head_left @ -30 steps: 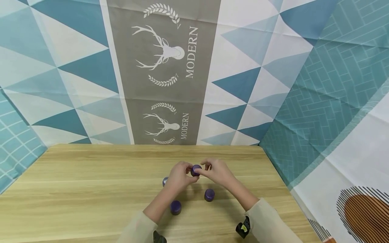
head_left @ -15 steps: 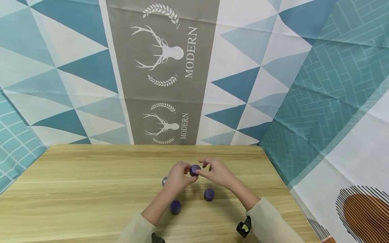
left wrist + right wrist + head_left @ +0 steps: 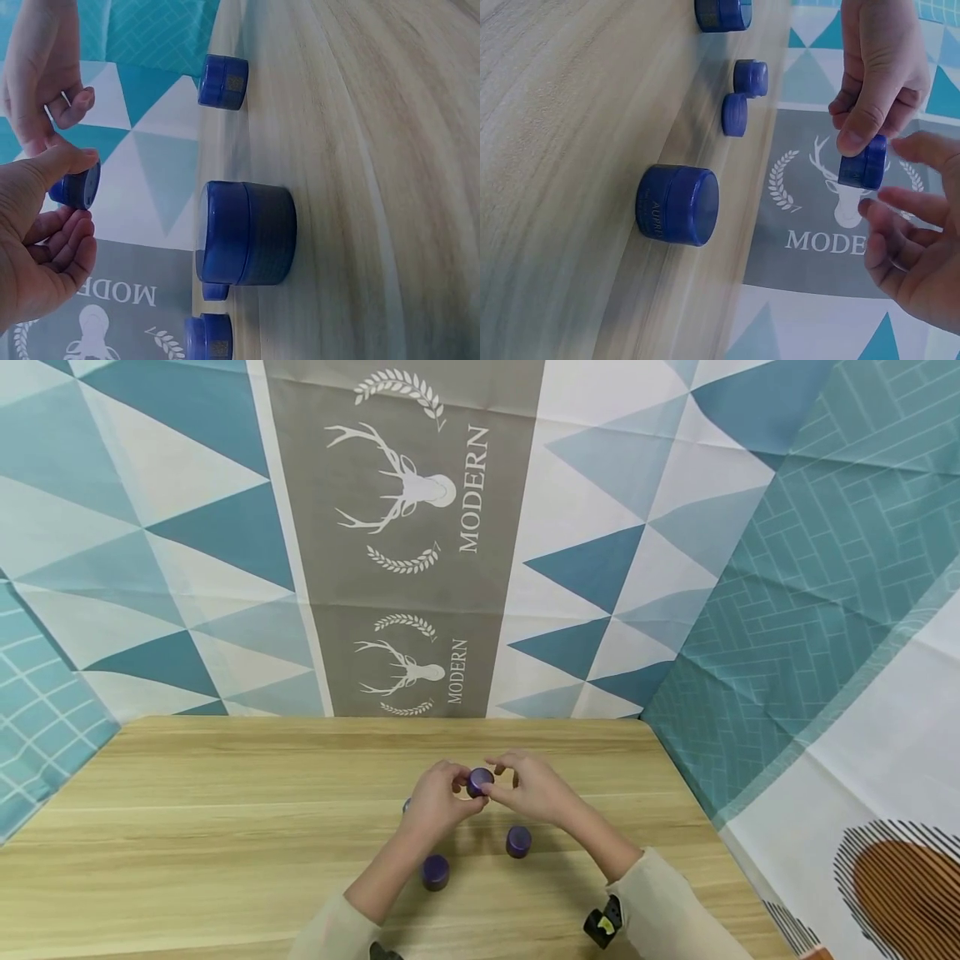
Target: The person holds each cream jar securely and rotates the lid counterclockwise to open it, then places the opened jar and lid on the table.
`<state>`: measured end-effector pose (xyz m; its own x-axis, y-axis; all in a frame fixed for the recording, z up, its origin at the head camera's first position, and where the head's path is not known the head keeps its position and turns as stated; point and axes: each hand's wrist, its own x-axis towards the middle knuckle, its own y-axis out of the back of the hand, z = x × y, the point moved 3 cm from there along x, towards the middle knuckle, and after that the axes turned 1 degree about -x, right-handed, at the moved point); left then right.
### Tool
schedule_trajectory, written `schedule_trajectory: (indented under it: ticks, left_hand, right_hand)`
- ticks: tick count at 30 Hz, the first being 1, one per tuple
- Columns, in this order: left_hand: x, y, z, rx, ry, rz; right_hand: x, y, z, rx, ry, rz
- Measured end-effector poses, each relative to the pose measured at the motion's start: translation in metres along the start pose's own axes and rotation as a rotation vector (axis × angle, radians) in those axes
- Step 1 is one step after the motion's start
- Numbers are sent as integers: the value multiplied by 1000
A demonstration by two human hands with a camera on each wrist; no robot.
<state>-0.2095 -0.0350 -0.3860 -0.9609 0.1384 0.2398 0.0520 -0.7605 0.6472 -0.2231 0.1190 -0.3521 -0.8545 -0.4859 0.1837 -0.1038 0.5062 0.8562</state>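
Note:
My left hand (image 3: 442, 797) pinches a small round cosmetic jar (image 3: 479, 782) between thumb and fingers, raised above the table. It looks purple from the head and blue in the wrist views. My right hand (image 3: 534, 785) is spread around the jar's other side, its thumb over the top face and its index finger arched just off the edge. In the right wrist view, the held jar (image 3: 862, 163) has the right fingertips (image 3: 924, 147) close to its lid end. Below the hands stand matching jars: one near the right forearm (image 3: 517, 842), another beside the left forearm (image 3: 435, 872).
A further jar (image 3: 407, 805) is mostly hidden behind the left wrist. A short blue piece (image 3: 735, 115) and a small jar (image 3: 751, 78) stand side by side in the right wrist view. The wooden table (image 3: 225, 827) ends at a patterned cloth backdrop (image 3: 420, 568).
The held jar and left hand have shifted slightly left. My right fingers have opened a little and moved left around the jar. The standing jars stay in place.

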Motion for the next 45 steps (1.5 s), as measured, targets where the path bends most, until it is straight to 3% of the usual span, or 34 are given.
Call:
schedule_trajectory:
  ticks: [5,9,13,16,20,23,28,31,36,40,45]
  left_hand:
    - [-1,2,1,-5,16,-5]
    - [-2,2,3,-1,-1,-2]
    - [-3,2,3,0,-25,14]
    - [-4,2,3,-3,-21,10]
    - [-4,3,3,-11,-3,1]
    - [-4,4,3,-11,-2,7]
    - [-4,5,2,-14,-7,20]
    - [-4,5,2,-14,-6,21]
    - [-5,6,3,-7,-2,19]
    - [-5,6,3,-9,-4,17]
    - [-7,7,4,-23,-10,22]
  right_hand:
    - [1,2,-1,25,-79,33]
    - [2,0,-4,-40,4,49]
    - [3,-2,-6,-54,72,-6]
    - [3,-1,-4,-10,11,-39]
    - [2,3,-2,24,-79,10]
    - [3,5,-5,-26,-40,37]
    - [3,4,-8,-54,48,-15]
    - [3,4,-7,-5,15,-44]
    - [2,5,-5,35,-64,3]
    - [3,5,-7,-11,-28,28]
    - [2,4,-10,-53,47,-19]
